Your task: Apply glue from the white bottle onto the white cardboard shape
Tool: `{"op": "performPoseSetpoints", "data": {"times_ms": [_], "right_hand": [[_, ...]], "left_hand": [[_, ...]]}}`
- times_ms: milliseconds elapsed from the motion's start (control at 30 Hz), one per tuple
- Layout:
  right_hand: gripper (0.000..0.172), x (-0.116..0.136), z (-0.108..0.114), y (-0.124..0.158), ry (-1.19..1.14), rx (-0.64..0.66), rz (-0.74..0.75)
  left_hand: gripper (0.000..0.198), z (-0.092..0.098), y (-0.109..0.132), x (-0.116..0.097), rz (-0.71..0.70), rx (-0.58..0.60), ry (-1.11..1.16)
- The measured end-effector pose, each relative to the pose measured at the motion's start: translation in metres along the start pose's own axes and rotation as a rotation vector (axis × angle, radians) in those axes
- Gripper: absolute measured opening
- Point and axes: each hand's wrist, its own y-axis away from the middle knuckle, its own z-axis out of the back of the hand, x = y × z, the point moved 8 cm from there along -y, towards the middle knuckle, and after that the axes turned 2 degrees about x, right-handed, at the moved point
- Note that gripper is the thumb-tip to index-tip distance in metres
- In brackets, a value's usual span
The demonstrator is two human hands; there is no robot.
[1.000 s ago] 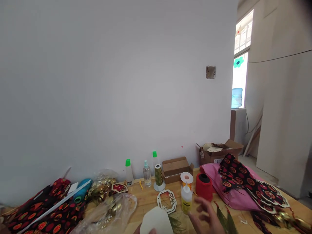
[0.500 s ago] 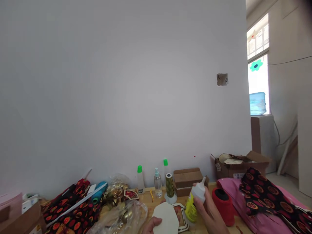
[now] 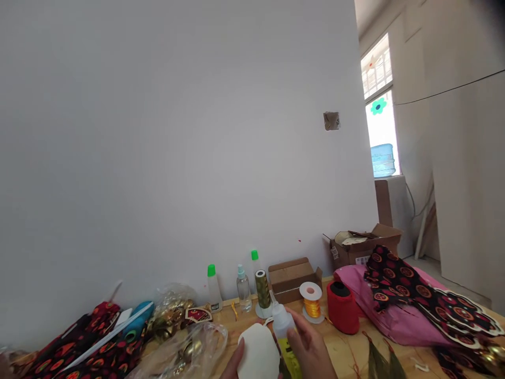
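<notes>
Gripping glue bottle, right hand; left hand pinches white cutout. Red spool, orange spool sit far right. Both wrists cut off by frame.

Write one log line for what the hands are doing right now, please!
right hand: holds glue bottle, nozzle up | left hand: holds white cutout | bottle beside cutout | wooden table

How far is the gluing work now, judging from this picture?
Done: the glue bottle is picked up, in the right hand. In hand: its nozzle is at the white cut-out piece held by the left hand. Left: no glue shows on the piece, and no decoration is attached to it yet.
</notes>
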Motion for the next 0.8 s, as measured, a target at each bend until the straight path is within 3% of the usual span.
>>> {"op": "performPoseSetpoints", "data": {"times_ms": [100, 200, 400, 500, 667, 800], "right_hand": [[0.035, -0.004, 0.0, 0.004, -0.111, -0.057, -0.145], [0.037, -0.004, 0.007, 0.005, -0.238, -0.091, -0.156], [0.047, 0.029, 0.008, 0.002, 0.134, 0.047, -0.058], [0.051, 0.04, 0.008, 0.004, 0.172, 0.046, -0.065], [0.035, 0.034, 0.004, 0.009, -0.164, 0.071, -0.188], [0.043, 0.037, 0.015, 0.006, 0.016, 0.04, -0.167]], "left_hand": [[0.026, -0.008, 0.007, -0.002, -0.039, 0.054, 0.044], [0.035, -0.031, 0.015, -0.006, -0.018, 0.18, 0.095], [0.06, -0.076, 0.029, -0.004, 0.04, 0.317, 0.213], [0.062, -0.079, 0.031, -0.005, 0.032, 0.319, 0.224], [0.06, -0.075, 0.032, -0.007, 0.037, 0.337, 0.241], [0.048, -0.069, 0.029, -0.004, 0.028, 0.277, 0.303]]}}
